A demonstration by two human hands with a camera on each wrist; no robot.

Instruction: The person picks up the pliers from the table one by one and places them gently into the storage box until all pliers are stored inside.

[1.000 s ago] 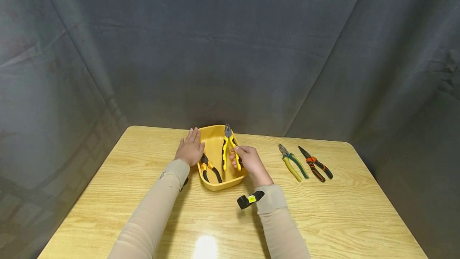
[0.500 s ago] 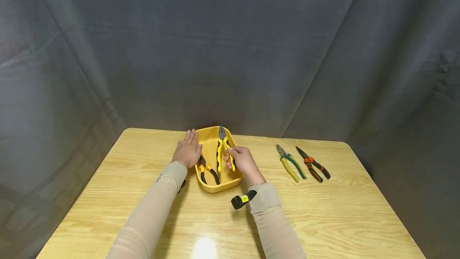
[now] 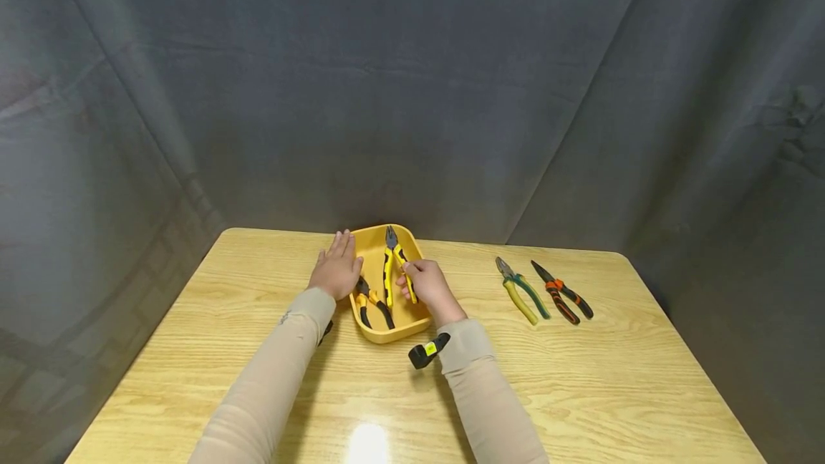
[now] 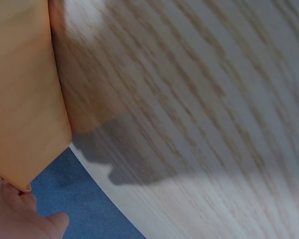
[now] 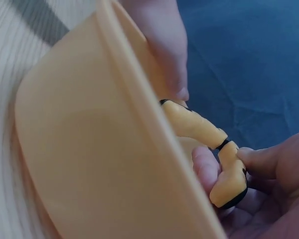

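Both hands work at the shallow yellow plastic tray [image 3: 412,321] that sits on the light wooden desk [image 3: 580,378]: the right hand [image 3: 427,286] has its fingers curled round one handle of the yellow-and-black combination pliers [image 3: 391,263], while the left hand [image 3: 336,271] lies flat with straight fingers against the tray's left rim, steadying it. These pliers hang over the middle of the tray, grey steel nose pointing toward its far wall, handles spread a little; the right wrist view shows a moulded yellow grip with black tips caught between thumb and fingers [image 5: 209,172] just inside the tray's edge. As a judgement, the hold looks light and set on a single handle, so the loose handle could swing and the tool could twist out and drop hard. It could also land across the smaller black-and-orange pliers [image 3: 372,303] already lying on the tray's floor, left of the held pair, and tangle with their handles. If the left hand lifts off, a knock from the tool could slide the tray across the smooth desk. Well to the right of the tray lie green-and-yellow pliers [image 3: 523,299] and, just beyond them, orange-and-black pliers [image 3: 562,301], untouched by either hand.
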